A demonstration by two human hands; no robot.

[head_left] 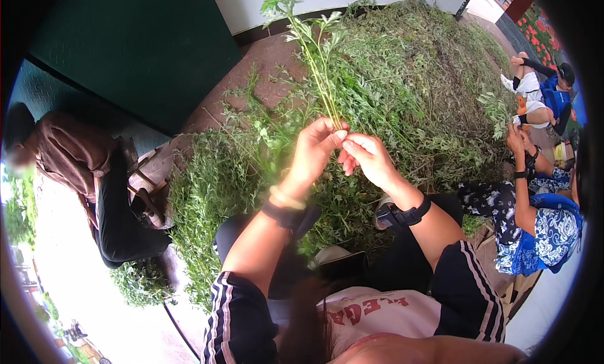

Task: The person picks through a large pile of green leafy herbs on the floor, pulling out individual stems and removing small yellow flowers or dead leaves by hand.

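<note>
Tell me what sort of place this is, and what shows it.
Probably an outdoor or open-sided work area: a large heap of leafy stems lies near a pale wall, people sit beside it, and sunlit ground shows on the left.

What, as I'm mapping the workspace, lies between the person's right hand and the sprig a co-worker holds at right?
In the head view, a heap of leafy plants lies between the right hand and the sprig.
</note>
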